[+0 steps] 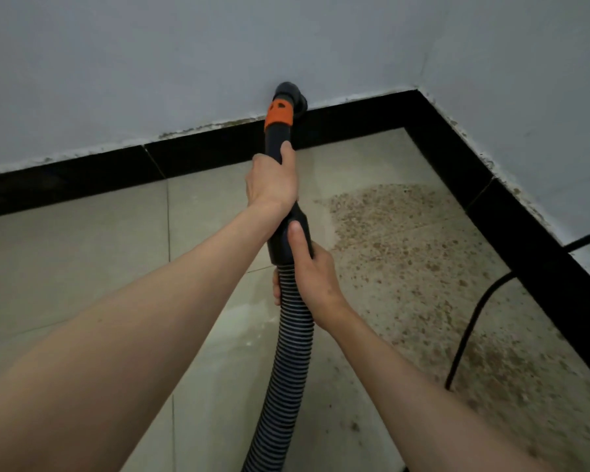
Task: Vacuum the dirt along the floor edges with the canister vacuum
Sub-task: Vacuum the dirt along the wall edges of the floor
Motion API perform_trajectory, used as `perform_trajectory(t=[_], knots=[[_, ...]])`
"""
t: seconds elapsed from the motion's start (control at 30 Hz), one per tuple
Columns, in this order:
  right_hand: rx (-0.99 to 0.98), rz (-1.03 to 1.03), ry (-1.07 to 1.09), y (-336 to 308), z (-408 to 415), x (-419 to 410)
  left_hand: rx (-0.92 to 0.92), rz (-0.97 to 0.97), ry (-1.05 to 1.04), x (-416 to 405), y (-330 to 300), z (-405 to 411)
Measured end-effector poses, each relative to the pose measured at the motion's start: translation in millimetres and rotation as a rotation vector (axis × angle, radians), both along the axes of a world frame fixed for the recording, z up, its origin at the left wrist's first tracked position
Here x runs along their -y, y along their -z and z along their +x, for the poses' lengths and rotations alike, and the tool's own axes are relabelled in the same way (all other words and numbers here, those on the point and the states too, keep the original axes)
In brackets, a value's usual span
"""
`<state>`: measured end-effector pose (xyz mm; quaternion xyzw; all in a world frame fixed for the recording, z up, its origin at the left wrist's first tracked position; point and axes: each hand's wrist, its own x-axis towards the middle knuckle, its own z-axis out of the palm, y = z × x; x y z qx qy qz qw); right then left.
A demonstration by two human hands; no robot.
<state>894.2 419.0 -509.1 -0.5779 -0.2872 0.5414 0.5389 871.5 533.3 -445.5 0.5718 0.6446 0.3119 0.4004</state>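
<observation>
hose (288, 338) looks soft and ribbed, so we judge it will flex and steer poorly; the stiff wand (278, 144) is where to hold. our left hand (271, 180) wraps the wand, our right hand (312, 270) grips the cuff. nozzle (292, 97) sits at the black skirting (218, 148), with dirt (406, 240) well to its right.

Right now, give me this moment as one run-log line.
left hand: grips vacuum handle | right hand: grips hose cuff | nozzle: at baseboard top | dirt: still right of hose
</observation>
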Motion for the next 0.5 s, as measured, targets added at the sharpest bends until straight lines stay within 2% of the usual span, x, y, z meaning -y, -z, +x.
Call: perform_trajectory(t=[0.5], knots=[[-0.058,-0.005,-0.141,-6,-87,-7,-0.080,0.029,-0.080,-5,-3,-98]])
